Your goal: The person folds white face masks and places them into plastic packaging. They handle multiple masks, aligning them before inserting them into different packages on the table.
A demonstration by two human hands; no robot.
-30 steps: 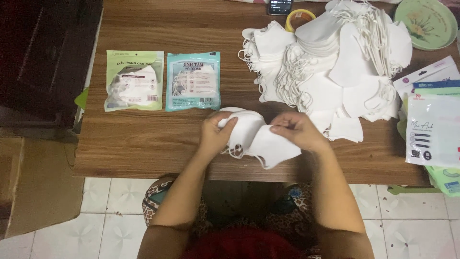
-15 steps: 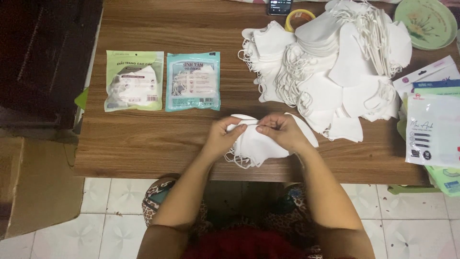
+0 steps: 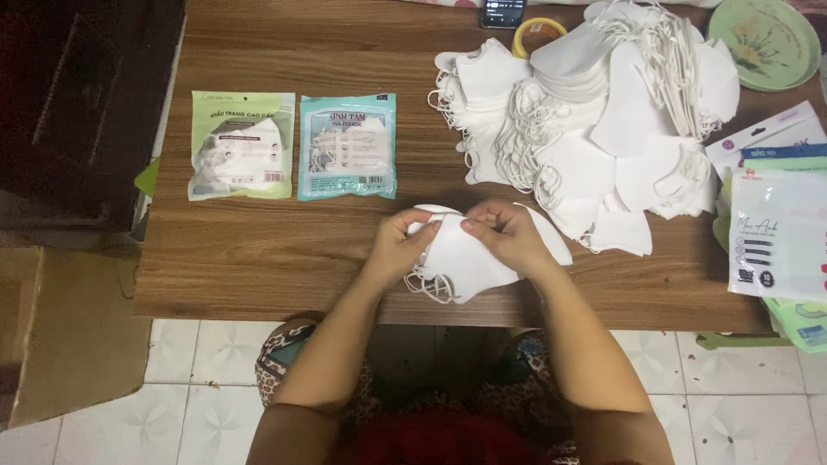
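While both hands, left hand (image 3: pixel 398 244) and right hand (image 3: pixel 506 234), pinch white masks (image 3: pixel 465 258), green pouch (image 3: pixel 242 145) and blue pouch (image 3: pixel 347 146) each hold a mask, loose mask heap (image 3: pixel 603 120) beside.

Overhead view of a wooden table (image 3: pixel 284 250), taken as the landmark. At the table's near edge, centre, the left hand (image 3: pixel 401 245) and right hand (image 3: pixel 504 234) pinch the top of a small stack of white face masks (image 3: pixel 461 258), whose ear loops hang over the edge. Toward the table's far right lies a large heap of loose white masks (image 3: pixel 603 120). On its left half lie a green mask packet (image 3: pixel 242 145) and, just beside it, a blue mask packet (image 3: pixel 347 146). Printed pouches (image 3: pixel 775 232) overlap the table's right edge; a green plate (image 3: pixel 765 41) sits at its far right corner. A roll of yellow tape (image 3: pixel 536 34) lies at the far edge, touching the heap.
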